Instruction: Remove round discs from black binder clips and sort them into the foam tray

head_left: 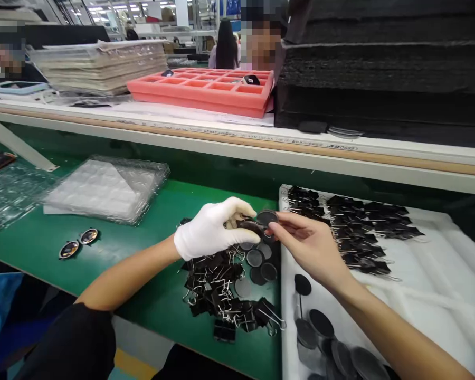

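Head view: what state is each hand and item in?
Left hand: gloved, pinching a dark disc.
Right hand: bare, holding a disc at its fingertips.
Binder clips: loose heap on the green table.
Clipped pieces: laid in rows on the white tray.
Red tray: mostly empty compartments.

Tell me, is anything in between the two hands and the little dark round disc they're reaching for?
Nothing visible is. The gloved left hand and the bare right hand both already touch the dark disc, pinching it together above the pile of black binder clips.
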The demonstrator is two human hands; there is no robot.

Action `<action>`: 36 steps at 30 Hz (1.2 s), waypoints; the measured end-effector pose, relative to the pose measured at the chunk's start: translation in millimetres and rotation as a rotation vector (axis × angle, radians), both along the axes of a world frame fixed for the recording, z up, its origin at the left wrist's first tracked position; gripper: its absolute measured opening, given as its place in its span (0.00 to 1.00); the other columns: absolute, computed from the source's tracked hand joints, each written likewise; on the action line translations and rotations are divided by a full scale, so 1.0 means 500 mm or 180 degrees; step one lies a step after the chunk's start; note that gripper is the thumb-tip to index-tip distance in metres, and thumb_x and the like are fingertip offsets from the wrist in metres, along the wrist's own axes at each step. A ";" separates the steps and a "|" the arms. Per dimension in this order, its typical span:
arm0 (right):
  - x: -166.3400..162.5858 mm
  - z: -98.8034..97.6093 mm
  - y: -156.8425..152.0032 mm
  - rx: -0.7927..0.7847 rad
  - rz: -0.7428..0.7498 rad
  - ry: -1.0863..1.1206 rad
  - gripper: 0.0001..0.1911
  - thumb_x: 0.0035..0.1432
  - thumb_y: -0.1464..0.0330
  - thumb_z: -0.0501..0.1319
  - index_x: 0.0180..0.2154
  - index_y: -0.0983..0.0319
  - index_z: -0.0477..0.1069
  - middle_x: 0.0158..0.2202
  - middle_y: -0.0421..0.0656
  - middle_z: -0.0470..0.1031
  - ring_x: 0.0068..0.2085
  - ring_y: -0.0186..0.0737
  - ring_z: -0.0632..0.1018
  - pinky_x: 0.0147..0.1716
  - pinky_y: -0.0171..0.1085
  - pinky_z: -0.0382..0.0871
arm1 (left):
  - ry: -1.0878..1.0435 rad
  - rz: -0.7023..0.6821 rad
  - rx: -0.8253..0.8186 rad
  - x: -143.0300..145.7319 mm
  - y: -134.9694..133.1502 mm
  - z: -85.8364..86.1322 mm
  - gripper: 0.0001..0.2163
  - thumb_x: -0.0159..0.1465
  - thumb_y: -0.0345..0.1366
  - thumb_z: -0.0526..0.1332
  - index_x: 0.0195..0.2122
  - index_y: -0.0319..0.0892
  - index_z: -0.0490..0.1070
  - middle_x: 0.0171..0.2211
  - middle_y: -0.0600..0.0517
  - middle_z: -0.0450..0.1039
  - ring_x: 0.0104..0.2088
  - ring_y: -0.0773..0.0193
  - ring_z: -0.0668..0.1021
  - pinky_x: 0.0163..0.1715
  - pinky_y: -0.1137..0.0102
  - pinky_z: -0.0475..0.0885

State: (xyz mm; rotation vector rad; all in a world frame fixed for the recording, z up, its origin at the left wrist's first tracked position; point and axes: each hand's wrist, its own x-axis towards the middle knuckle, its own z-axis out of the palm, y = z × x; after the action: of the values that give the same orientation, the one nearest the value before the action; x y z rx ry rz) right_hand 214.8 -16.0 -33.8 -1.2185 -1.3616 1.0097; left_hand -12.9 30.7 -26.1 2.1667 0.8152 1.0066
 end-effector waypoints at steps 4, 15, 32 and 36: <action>-0.003 -0.004 0.000 -0.0381 0.0300 0.0369 0.17 0.56 0.59 0.75 0.45 0.59 0.83 0.35 0.44 0.85 0.34 0.41 0.84 0.39 0.40 0.82 | 0.0066 -0.0078 0.0562 0.007 0.002 -0.016 0.21 0.66 0.55 0.68 0.50 0.45 0.73 0.36 0.54 0.80 0.28 0.70 0.78 0.29 0.73 0.74; -0.001 0.018 -0.004 -0.1177 0.0341 0.1135 0.16 0.53 0.59 0.77 0.41 0.60 0.81 0.33 0.40 0.79 0.30 0.31 0.74 0.30 0.31 0.69 | 0.1532 -0.0732 0.2859 -0.009 0.020 0.025 0.10 0.69 0.28 0.56 0.31 0.47 0.71 0.31 0.52 0.76 0.33 0.63 0.75 0.25 0.63 0.54; -0.010 -0.036 -0.014 -0.1107 0.0512 0.0850 0.29 0.49 0.52 0.79 0.49 0.57 0.78 0.41 0.46 0.83 0.37 0.43 0.83 0.39 0.43 0.86 | 0.1864 -0.0581 0.2460 0.005 0.021 -0.002 0.14 0.74 0.30 0.50 0.49 0.43 0.75 0.33 0.48 0.76 0.32 0.60 0.78 0.30 0.64 0.65; 0.002 -0.035 -0.010 -0.0624 -0.0030 0.0622 0.28 0.45 0.54 0.81 0.47 0.55 0.80 0.42 0.45 0.83 0.36 0.42 0.83 0.37 0.40 0.86 | 0.1300 -0.0178 0.1117 0.005 0.009 0.002 0.19 0.74 0.30 0.49 0.63 0.43 0.67 0.52 0.42 0.78 0.46 0.58 0.82 0.43 0.63 0.75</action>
State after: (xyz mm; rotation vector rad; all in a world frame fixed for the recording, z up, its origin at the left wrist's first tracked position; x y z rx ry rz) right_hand 215.5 -21.0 -51.3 -1.2320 -1.1244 1.2446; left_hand -10.4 35.5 -25.1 2.7375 0.7964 0.7276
